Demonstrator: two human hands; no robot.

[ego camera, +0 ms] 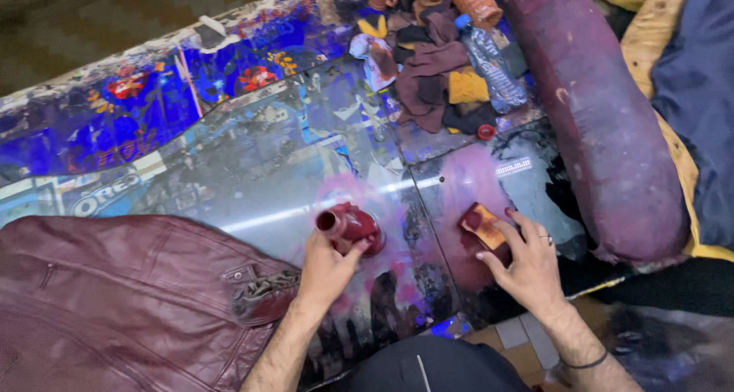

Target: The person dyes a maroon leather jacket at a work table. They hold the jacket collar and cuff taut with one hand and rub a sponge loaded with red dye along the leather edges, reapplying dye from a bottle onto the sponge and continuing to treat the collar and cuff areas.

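Observation:
My left hand (327, 264) grips a small dark red bottle (350, 226) stained with dye; its open neck points left and it is tilted over the glossy table top (260, 186). My right hand (527, 258) presses a small sponge (483, 225), tan with red dye soaked into it, against a pink-stained patch of the table. A maroon leather jacket (122, 300) lies spread at the lower left, its edge just left of my left wrist.
A long maroon-stained roll (604, 124) lies along the right side. A pile of dark rags (432, 63), a clear plastic bottle (493, 67) with a blue cap and a small red cap (486, 131) sit at the back. Yellow and blue fabric (688, 71) lies at far right.

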